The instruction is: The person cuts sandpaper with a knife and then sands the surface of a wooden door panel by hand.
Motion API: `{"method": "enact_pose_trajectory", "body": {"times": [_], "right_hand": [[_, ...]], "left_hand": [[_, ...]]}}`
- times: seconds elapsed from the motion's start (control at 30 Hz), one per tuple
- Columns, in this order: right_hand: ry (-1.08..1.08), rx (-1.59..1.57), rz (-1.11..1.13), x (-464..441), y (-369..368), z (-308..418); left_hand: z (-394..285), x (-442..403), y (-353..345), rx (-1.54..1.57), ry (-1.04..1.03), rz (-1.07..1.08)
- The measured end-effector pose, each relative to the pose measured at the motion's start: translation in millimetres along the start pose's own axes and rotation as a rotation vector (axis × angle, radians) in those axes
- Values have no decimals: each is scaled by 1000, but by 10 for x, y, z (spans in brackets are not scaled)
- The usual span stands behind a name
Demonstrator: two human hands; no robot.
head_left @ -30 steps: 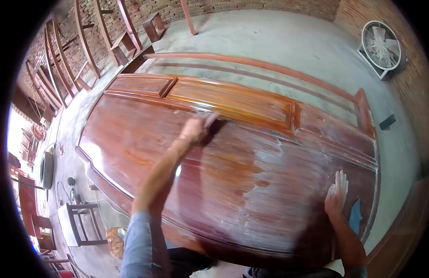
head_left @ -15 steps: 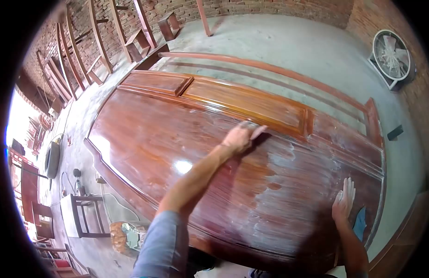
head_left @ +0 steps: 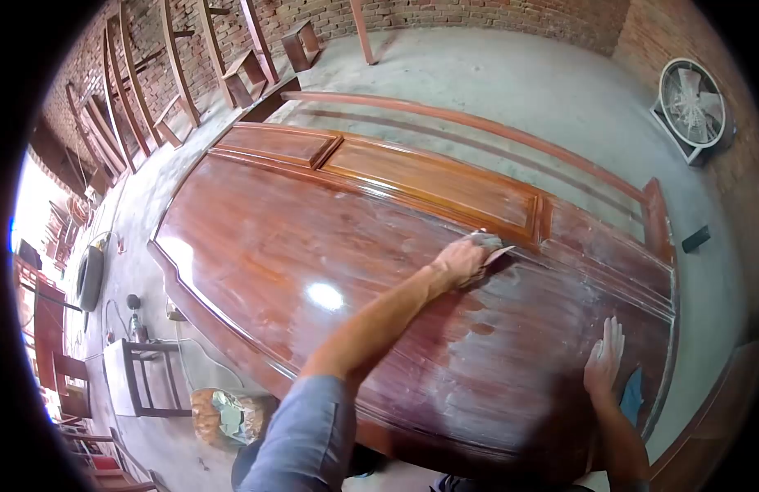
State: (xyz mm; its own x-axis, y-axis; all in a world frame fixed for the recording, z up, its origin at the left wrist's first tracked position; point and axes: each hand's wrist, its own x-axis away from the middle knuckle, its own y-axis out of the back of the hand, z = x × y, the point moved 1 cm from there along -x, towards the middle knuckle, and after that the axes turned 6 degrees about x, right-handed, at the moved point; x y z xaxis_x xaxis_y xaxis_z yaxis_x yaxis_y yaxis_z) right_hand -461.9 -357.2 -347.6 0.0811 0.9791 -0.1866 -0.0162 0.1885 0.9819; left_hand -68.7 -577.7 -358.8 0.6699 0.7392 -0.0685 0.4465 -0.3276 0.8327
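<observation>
A large glossy reddish-brown wooden panel [head_left: 256,221] lies flat before me, whitish residue streaked over its right half. My left hand [head_left: 464,261] is closed on a folded sheet of sandpaper [head_left: 500,255] and presses it to the wood, just below the raised orange-brown inset [head_left: 437,178]. Most of the sheet is hidden under the fingers. Near the panel's right end, my right hand [head_left: 607,357] rests flat with its fingers stretched out, holding nothing. Beside that wrist lies a blue piece of sheet or cloth [head_left: 632,398].
Wooden rails [head_left: 478,120] run behind the panel. A white fan [head_left: 691,102] stands at the far right. On the left are a small stool [head_left: 154,379], a power tool [head_left: 137,328] with a cord, and a bag [head_left: 211,416]. Timber frames lean against the brick wall.
My left hand has slid to the right along the panel with the sandpaper, beside the inset's lower edge. My right hand has stayed almost in place.
</observation>
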Motion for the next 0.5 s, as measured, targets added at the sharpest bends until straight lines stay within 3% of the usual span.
{"method": "enact_pose_trajectory", "body": {"times": [0.07, 0.13, 0.2, 0.27, 0.3, 0.33, 0.37, 0.4, 0.43, 0.5], "right_hand": [[-9, -10, -8, 4, -30, 77], [-25, -5, -24, 9, 26, 124], [-51, -4, 11, -31, 22, 138], [-84, -11, 45, -36, 71, 185], [-82, -4, 47, -20, 61, 170], [-79, 2, 39, -25, 18, 145], [-74, 10, 31, -29, 3, 125], [-66, 5, 35, -4, 1, 114], [-60, -1, 32, -3, -1, 101], [-46, 4, 30, 31, 21, 59]], "left_hand": [[476, 435, 101, -130, -97, -163], [663, 861, 758, -326, 201, -84], [1237, 1220, 1022, -380, 302, -165], [922, 1167, 896, -485, 411, -231], [566, 934, 749, -530, 558, -71], [400, 790, 459, -734, 380, -28], [79, 572, 288, -629, 333, 64], [-305, 504, 211, -850, 196, 164], [-183, 338, -77, -471, 147, 34], [-112, 512, 137, -582, 180, 67]]}}
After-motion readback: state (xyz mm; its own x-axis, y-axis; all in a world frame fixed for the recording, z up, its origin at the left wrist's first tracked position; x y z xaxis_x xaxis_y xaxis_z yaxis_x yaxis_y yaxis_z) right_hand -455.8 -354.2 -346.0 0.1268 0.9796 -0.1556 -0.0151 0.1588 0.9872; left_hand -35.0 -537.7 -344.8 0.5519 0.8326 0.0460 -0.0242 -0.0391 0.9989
